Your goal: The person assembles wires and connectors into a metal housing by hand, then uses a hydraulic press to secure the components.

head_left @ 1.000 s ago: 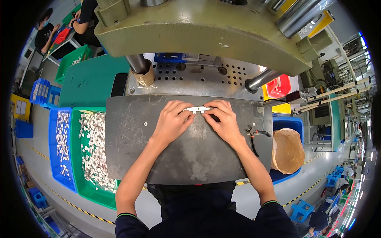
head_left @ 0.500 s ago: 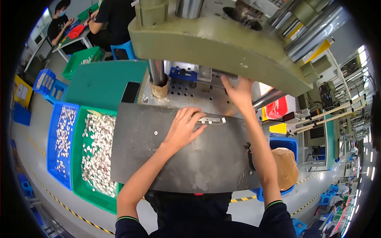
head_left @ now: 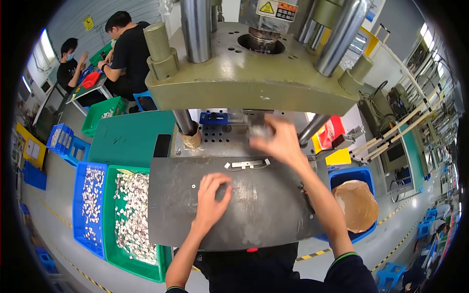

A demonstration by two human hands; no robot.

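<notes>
Head view: the white strip (head_left: 247,164) lay on the dark table (head_left: 244,215), about mid-frame, with neither hand touching it. The left hand (head_left: 213,195) was just below and left of it, fingers curled but parted, nothing visible in them. The right hand (head_left: 278,141) was above the perforated plate (head_left: 213,141) below the olive press frame (head_left: 254,97), fingers spread around a greyish blurred thing (head_left: 260,132), so no clue if they were really gripping it. My read: the step was handling something at the press, and the next move called for a steady grip and fingers clear of that frame. Writing-wise, a yellow-triangle warning label (head_left: 276,10) sat top centre with small lettering; couldn't make out any brand on the strip
</notes>
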